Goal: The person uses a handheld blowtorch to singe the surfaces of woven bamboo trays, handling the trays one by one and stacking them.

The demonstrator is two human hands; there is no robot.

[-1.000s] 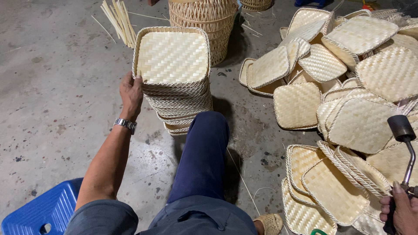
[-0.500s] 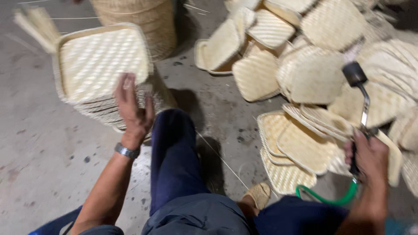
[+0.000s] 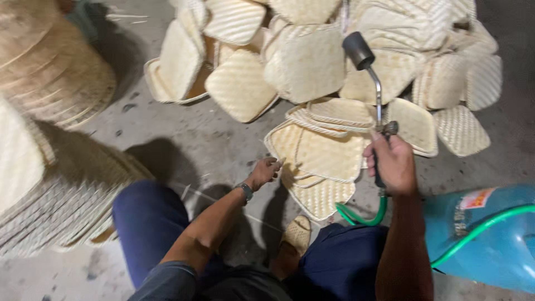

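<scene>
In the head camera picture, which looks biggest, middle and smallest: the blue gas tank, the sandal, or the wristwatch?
As they look in the head view, largest to smallest:
1. The blue gas tank, though it is cut off at the edge.
2. The sandal.
3. The wristwatch on the left hand.
None look alike in size.

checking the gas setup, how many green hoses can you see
2 stretches: a green hose loops below the right hand holding the torch; another green hose crosses the blue cylinder. They may join out of sight.

Tall stack of woven trays (image 3: 53,184) (left), blue gas cylinder (image 3: 490,239) right.
</scene>
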